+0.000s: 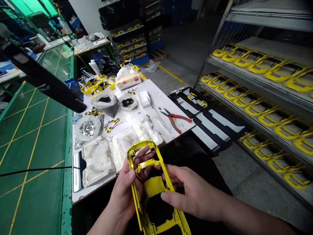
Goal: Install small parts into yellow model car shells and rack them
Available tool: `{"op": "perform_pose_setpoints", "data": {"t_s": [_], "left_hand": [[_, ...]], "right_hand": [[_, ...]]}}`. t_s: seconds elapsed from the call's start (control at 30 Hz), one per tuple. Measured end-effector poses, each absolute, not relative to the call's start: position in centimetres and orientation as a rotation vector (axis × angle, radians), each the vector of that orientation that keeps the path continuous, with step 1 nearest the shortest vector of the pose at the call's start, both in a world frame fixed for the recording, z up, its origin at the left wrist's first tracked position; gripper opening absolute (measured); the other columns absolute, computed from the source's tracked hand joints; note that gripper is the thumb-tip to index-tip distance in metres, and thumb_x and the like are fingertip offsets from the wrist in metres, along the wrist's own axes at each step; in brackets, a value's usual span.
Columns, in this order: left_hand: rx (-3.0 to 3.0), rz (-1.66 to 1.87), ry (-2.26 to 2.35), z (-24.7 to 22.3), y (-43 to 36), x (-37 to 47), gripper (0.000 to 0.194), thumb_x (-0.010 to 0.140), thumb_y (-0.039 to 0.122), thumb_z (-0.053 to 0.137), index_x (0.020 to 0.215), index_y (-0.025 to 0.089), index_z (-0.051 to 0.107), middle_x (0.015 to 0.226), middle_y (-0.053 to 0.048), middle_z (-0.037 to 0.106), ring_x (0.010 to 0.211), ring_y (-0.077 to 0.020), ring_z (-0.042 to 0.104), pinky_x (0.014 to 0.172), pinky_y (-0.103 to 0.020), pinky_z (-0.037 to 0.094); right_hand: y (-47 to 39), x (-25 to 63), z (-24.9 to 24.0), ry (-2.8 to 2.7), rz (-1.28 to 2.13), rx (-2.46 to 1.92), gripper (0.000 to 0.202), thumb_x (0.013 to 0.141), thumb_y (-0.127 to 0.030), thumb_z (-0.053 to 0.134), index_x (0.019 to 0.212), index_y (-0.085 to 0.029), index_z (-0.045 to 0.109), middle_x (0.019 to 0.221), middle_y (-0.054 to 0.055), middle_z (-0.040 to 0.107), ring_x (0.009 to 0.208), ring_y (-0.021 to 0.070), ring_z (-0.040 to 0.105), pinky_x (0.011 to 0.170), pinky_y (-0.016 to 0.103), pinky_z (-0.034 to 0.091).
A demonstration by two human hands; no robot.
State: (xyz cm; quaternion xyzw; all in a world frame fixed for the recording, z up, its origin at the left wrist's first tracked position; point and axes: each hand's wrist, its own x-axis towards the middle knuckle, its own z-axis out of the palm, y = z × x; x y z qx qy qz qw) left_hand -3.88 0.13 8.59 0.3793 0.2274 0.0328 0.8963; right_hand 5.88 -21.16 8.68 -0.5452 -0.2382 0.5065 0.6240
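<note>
A yellow model car body shell (154,186) is held between my two hands, close to me and in front of the table edge. My left hand (126,184) grips its left rail, with the thumb on the outside and the fingers reaching underneath. On the opposite side, my right hand (189,189) has its thumb on the right rail and its fingers curled behind the shell. The shell has open window and roof gaps, and small dark parts show at its far end. Pliers with red handles (174,120) and tweezers (162,124) lie beyond my hands.
The white table (156,89) carries a foam block (97,161), bags of small parts (105,102), a tissue box (128,80) and a phone (77,173). To the left runs a green conveyor belt (26,130). A rack (264,24) of yellow shells stands right.
</note>
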Motion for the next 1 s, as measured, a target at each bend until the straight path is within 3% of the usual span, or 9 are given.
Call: {"op": "perform_pose_setpoints", "data": {"t_s": [0.13,0.27,0.47,0.73,1.0], "left_hand": [[0.697,-0.082,0.417,7.7,-1.0,-3.5,0.066,0.083,0.063,0.097,0.138,0.029,0.081,0.141,-0.009,0.081,0.134,-0.0366,0.076,0.118,-0.048,0.063],[0.708,-0.104,0.393,7.5,-1.6,-3.3,0.075,0.08,0.067,0.097,0.141,0.026,0.08,0.149,-0.012,0.077,0.153,-0.046,0.062,0.133,-0.06,0.049],[0.75,-0.073,0.394,7.7,-2.0,-2.9,0.081,0.079,0.07,0.097,0.144,0.026,0.077,0.153,-0.014,0.075,0.161,-0.0484,0.053,0.138,-0.065,0.041],[0.781,-0.1,0.382,7.7,-1.9,-3.3,0.087,0.079,0.072,0.096,0.151,0.029,0.073,0.162,-0.014,0.068,0.156,-0.0481,0.058,0.13,-0.065,0.05],[0.777,-0.074,0.39,7.3,-1.9,-3.6,0.08,0.082,0.071,0.094,0.148,0.029,0.076,0.164,-0.014,0.067,0.146,-0.0461,0.066,0.126,-0.062,0.054]], "right_hand": [[-21.5,5.1,8.4,-0.512,1.094,-1.196,0.045,0.104,-0.047,0.081,0.139,-0.02,0.072,0.121,0.006,0.078,0.098,0.0202,0.073,0.084,0.031,0.058],[-22.3,5.2,8.3,-0.543,1.035,-1.196,0.05,0.104,-0.045,0.081,0.147,-0.023,0.071,0.126,0.005,0.079,0.103,0.0206,0.074,0.087,0.031,0.058],[-22.8,5.2,8.5,-0.56,1.022,-1.208,0.053,0.102,-0.042,0.081,0.151,-0.025,0.07,0.126,0.005,0.079,0.103,0.0208,0.072,0.089,0.031,0.058],[-23.0,5.2,8.8,-0.579,1.028,-1.201,0.054,0.103,-0.045,0.08,0.152,-0.024,0.07,0.129,0.006,0.079,0.104,0.0223,0.072,0.09,0.034,0.058],[-23.0,5.3,8.7,-0.566,1.042,-1.19,0.052,0.103,-0.043,0.08,0.15,-0.024,0.07,0.126,0.005,0.079,0.106,0.0237,0.073,0.091,0.035,0.059]]}}
